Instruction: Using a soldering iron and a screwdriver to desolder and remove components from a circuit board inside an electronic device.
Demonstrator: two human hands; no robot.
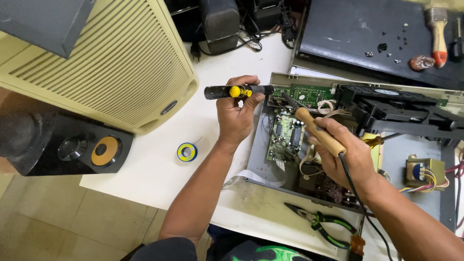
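Left hand (235, 113) is closed around a black desoldering pump (238, 91) with a yellow button, held level, tip at the top edge of the green circuit board (285, 133). Right hand (344, 154) grips a soldering iron (319, 130) by its wooden handle, dark tip angled up-left toward the same spot, black cord trailing past the wrist.

The board sits inside an open grey metal chassis (258, 154) on the white table (145, 169). The chassis also holds a black disc tray mechanism (396, 111), loose ribbon cables and a yellowish transformer (424, 173) at right.

Solder spool (187, 152), blue and yellow, lies on the table left of the chassis. Green-handled pliers (321, 224) lie near the front edge. Cream speaker grille (111, 63) and black speaker (72, 145) are at left.
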